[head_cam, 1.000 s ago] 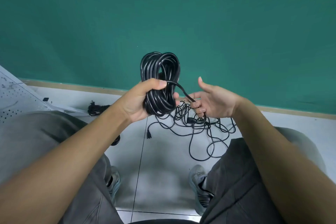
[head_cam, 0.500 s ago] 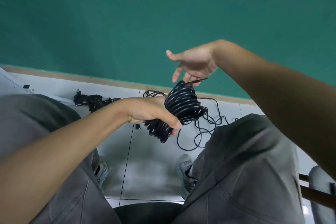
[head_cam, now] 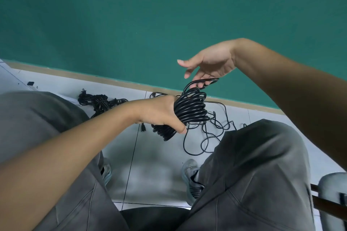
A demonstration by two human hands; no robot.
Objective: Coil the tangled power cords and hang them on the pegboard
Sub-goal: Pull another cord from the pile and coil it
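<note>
- The left hand [head_cam: 161,113] is clamped round the middle of the coiled black power cord [head_cam: 189,108], held in the air above the knees, its turns bunched side by side.
- The right hand [head_cam: 208,63] hovers just above the coil, fingers loosely bent; a strand loops up to the fingertips and seems hooked there, though I cannot tell how firmly.
- My judgement: the cord is limp and fairly light, its smooth jacket slippery, so turns may slide apart unless gripped across the whole bundle at its waist.
- On the tiled floor [head_cam: 155,167] beyond, the uncoiled tail [head_cam: 204,142] trails in loose loops.
- Farther left, near the green wall [head_cam: 131,15], lies another tangled cord pile [head_cam: 97,101].
</note>
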